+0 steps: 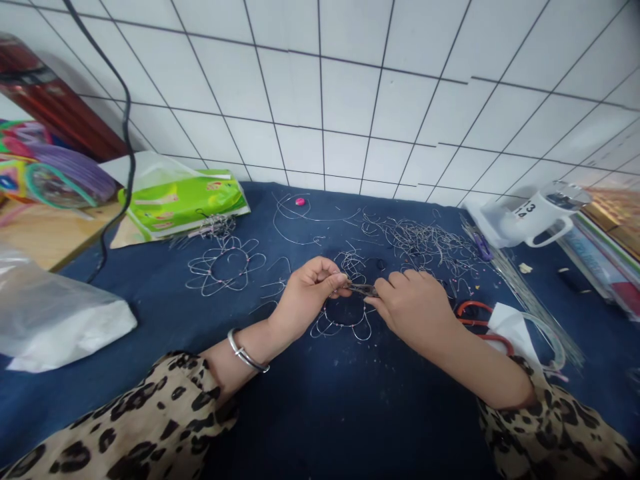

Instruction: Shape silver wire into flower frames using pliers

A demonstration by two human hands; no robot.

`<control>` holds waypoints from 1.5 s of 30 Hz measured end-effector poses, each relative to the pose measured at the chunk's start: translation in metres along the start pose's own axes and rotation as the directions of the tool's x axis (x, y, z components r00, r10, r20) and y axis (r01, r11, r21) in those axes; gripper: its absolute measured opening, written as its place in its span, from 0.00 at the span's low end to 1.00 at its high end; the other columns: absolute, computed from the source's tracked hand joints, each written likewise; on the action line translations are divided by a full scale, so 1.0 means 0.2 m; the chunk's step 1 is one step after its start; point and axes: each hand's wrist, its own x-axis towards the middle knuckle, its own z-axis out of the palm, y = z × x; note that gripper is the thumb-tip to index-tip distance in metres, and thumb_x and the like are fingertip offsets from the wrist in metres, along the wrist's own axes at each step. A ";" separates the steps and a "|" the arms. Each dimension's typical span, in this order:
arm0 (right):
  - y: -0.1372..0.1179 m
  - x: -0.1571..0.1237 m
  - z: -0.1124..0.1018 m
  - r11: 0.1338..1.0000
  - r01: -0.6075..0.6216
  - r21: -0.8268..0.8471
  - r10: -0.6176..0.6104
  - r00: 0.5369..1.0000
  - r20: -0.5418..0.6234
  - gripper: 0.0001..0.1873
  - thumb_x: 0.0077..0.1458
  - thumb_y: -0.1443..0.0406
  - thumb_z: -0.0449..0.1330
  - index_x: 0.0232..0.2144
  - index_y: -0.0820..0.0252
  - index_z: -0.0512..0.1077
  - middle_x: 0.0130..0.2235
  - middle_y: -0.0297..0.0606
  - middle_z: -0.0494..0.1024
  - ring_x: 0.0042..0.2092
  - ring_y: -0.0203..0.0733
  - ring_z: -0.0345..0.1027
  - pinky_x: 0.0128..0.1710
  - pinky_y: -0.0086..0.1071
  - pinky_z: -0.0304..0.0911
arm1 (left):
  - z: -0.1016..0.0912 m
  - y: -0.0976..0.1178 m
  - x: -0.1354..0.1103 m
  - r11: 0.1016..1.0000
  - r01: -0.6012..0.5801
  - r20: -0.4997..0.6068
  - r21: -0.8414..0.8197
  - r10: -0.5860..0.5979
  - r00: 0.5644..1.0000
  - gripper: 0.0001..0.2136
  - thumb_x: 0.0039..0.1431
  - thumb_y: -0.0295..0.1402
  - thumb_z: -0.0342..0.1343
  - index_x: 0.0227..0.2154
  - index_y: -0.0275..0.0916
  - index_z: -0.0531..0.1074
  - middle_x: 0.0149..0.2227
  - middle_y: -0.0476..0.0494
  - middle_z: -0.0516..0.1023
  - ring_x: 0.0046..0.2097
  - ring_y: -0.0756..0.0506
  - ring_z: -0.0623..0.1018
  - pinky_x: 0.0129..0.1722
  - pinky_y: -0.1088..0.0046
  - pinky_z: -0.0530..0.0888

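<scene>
Left hand (307, 293), right hand (413, 307): both bare. Back from my left fingers, at the wrist: a slim silver bangle (245, 353), smooth metal with a small raised block on the band, sitting loose. Further back, left sleeve (125, 427): leopard print, tan ground with black and dark-brown blotches, soft loose cloth, cuff ending partway up the forearm. Behind my right fingers, right sleeve (550, 427): same print and cloth, cuff bunched higher, more forearm showing. Fingernails too small to judge.
</scene>
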 end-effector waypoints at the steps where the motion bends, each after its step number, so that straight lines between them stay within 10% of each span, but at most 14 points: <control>1: 0.00 0.00 0.00 1.000 -0.001 0.002 0.001 1.000 0.005 0.14 0.58 0.56 0.51 0.30 0.58 0.68 0.28 0.37 0.70 0.31 0.41 0.60 0.31 0.35 0.43 | 0.00 0.00 0.00 1.000 0.002 0.000 0.002 -0.002 1.000 0.05 0.55 0.31 0.56 0.30 0.37 0.66 0.26 0.48 0.76 0.30 0.50 0.78 0.31 0.76 0.70; 45: 0.08 0.04 0.01 0.949 -0.131 0.285 0.044 0.955 0.293 0.19 0.58 0.52 0.48 0.27 0.57 0.70 0.26 0.33 0.74 0.25 0.33 0.63 0.23 0.28 0.41 | -0.02 0.00 0.01 0.999 0.032 0.165 0.022 -0.035 0.986 0.08 0.55 0.31 0.56 0.35 0.38 0.62 0.31 0.47 0.77 0.30 0.50 0.78 0.29 0.76 0.70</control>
